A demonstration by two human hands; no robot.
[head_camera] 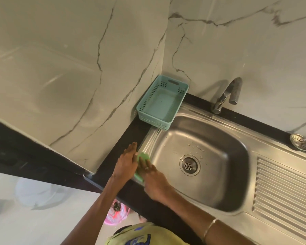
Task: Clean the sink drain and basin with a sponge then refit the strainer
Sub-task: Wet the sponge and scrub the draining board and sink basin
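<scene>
At the left rim of the stainless sink (242,137), about nine o'clock from the drain (189,164), both hands meet over a green sponge (143,157). The left hand (128,161) lies flat with straight fingers on the black surface (131,133), its fingertips pointing toward twelve o'clock, and its inner edge touches the sponge. The right hand (155,181) comes in from five o'clock and presses down on the sponge with straight fingers laid over its top; a ring shows on one finger. Green shows at the far end beyond the fingertips and again at the near end by the wrist, so the sponge lies between and under the two hands, straddling the ribbed sink edge. A thin bangle (209,228) circles the right forearm.

Water droplets dot the basin floor at twelve o'clock from the drain, whose opening shows only its fixed perforated plate. The strainer (299,142) sits out of the basin, well apart from both hands, on the sink ledge near the wall at two o'clock from the drain. A chrome faucet (226,95) stands at the back rim at one o'clock. A teal plastic basket (145,105) sits in the corner at eleven o'clock, overlapping the sink's rim. The ribbed drainboard (286,188) runs off to three o'clock.
</scene>
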